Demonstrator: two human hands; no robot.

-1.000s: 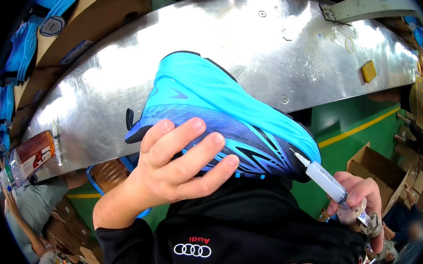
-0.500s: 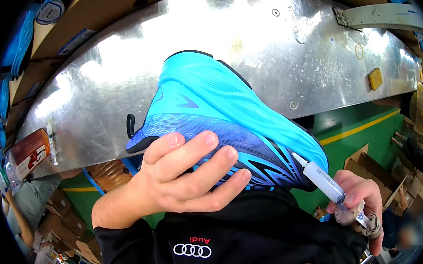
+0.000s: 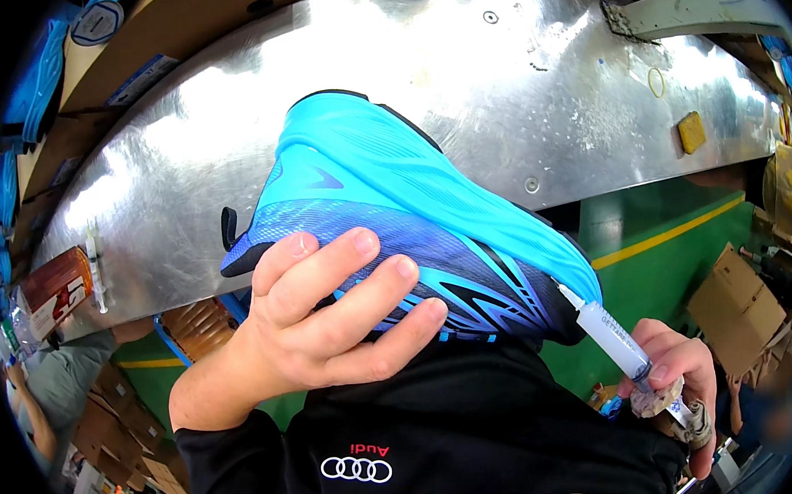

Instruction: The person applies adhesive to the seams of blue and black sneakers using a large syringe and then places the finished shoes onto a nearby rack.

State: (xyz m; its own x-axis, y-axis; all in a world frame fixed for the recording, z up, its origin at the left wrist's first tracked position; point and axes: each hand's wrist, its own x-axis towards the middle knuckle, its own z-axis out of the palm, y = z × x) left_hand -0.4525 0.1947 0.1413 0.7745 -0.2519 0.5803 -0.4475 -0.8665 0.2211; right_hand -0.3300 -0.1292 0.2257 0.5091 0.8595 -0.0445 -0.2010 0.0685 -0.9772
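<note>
A blue running shoe (image 3: pixel 391 174) lies on its side, its bright cyan sole turned up and away from me and its dark patterned upper toward my body. My left hand (image 3: pixel 327 316) grips the upper near the heel, fingers spread along its side; the thumb is hidden. My right hand (image 3: pixel 676 374) holds a clear plastic syringe (image 3: pixel 612 337) by its plunger end, together with a crumpled pale wad (image 3: pixel 655 400). The syringe tip touches or nearly touches the seam between sole and upper, close to the toe.
Beneath the shoe is a shiny metal table (image 3: pixel 196 142). A yellow sponge (image 3: pixel 691 133) and a rubber band (image 3: pixel 657 82) lie at right, below a pale curved arm (image 3: pixel 710 12). Another syringe (image 3: pixel 95 268) rests at left beside a red-brown package (image 3: pixel 55 289). Cardboard boxes (image 3: pixel 735 306) stand on the green floor.
The shoe and my left hand have shifted slightly left. The syringe tip has moved slightly right and stays by the seam near the toe.
</note>
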